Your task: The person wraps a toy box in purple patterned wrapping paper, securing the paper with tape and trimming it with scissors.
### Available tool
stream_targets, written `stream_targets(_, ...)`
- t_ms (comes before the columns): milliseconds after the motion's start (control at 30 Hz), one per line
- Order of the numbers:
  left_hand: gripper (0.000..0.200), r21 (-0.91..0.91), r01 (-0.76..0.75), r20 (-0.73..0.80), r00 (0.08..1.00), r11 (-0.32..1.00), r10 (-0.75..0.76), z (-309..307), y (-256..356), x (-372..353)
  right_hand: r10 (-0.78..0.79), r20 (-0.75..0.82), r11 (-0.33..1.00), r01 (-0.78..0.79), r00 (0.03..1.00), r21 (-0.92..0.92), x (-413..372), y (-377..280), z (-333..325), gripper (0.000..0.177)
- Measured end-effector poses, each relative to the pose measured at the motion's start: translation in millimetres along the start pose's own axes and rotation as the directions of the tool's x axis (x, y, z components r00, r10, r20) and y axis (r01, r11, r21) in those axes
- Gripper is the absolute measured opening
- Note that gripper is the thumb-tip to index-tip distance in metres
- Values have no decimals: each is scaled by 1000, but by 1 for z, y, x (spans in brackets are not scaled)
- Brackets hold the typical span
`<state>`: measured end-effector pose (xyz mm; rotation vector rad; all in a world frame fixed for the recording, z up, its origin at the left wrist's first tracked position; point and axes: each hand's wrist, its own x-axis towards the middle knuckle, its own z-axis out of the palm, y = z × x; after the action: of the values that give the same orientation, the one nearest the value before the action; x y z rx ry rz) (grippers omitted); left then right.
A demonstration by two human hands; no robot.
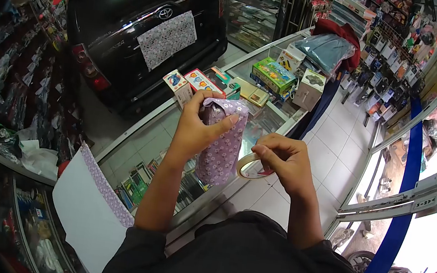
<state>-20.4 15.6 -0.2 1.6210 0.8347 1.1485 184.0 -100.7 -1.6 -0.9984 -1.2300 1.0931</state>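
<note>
A package (222, 156) covered in purple paper with white flowers stands upright over the glass counter. My left hand (193, 125) grips its upper end, with the thumb across the near face and the fingers around the far side. At the top, the wrapping is folded over along an edge. Just right of the package, my right hand (285, 160) pinches a roll of clear tape (241, 167) between thumb and fingers. The roll hangs close beside the package's right side. To the left lies a large sheet of wrapping paper (91, 205), white side up, its folded edge showing the same purple flowers.
Small boxes, including a red and white one (203, 82) and a green one (273, 75), stand on the glass counter (139, 136). Behind them is a grey plastic-wrapped bundle (324, 52). A black car (134, 22) is parked beyond, and hanging goods line the right wall.
</note>
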Motion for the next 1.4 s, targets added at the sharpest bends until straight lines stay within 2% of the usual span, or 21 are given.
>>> stream_targets(133,55,-10,6,1,1000,1000,-6,0,0,0,1,28,999,0,1000,-42,0,-3,-1,14)
stream_targets(233,55,-24,18,3,1000,1000,-17,2,6,-1,36,46,997,-39,998,65,0,-3,1,13)
stream_targets(300,55,-28,24,6,1000,999,-24,2,5,-2,96,45,991,-100,994,92,-1,-6,2,15)
stream_targets(333,54,8,0,9,1000,1000,0,2,2,-1,95,46,991,-99,994,92,-1,-8,2,15)
stream_targets(367,53,44,-24,14,1000,999,23,2,1,-1,159,41,982,-162,986,94,0,-10,1,19)
stream_targets(400,53,44,-26,14,1000,999,25,2,2,-2,221,37,970,-224,974,96,0,-11,0,22)
stream_targets(433,53,19,-25,17,1000,1000,25,4,5,-3,221,37,970,-223,975,96,1,-11,0,22)
stream_targets(500,52,-7,-26,20,999,1000,27,7,6,-4,296,-19,955,-296,955,14,3,-10,2,30)
stream_targets(600,52,12,-88,13,996,996,87,10,3,-5,200,-82,980,-200,976,13,5,-14,15,33)
stream_targets(900,50,-34,-109,38,993,993,110,20,7,-10,238,-164,971,-231,957,64,11,-7,28,34)
stream_targets(967,50,-1,-171,68,983,985,170,18,5,-10,263,-155,965,-259,952,46,12,-7,25,35)
stream_targets(1100,52,-30,-143,113,983,989,146,15,8,-10,276,-132,961,-276,952,15,10,-11,25,34)
stream_targets(1133,53,-21,-181,149,972,983,182,14,7,-8,276,-131,961,-276,952,16,10,-8,25,34)
stream_targets(1200,55,-13,-217,186,959,976,216,10,6,-7,195,-116,980,-198,974,-16,9,0,24,33)
stream_targets(1333,59,-50,-257,265,928,965,261,2,7,-5,172,-63,985,-173,983,-20,7,7,22,34)
stream_targets(1400,60,-42,-280,286,916,959,280,1,8,-6,51,-54,999,-52,997,-10,9,16,21,36)
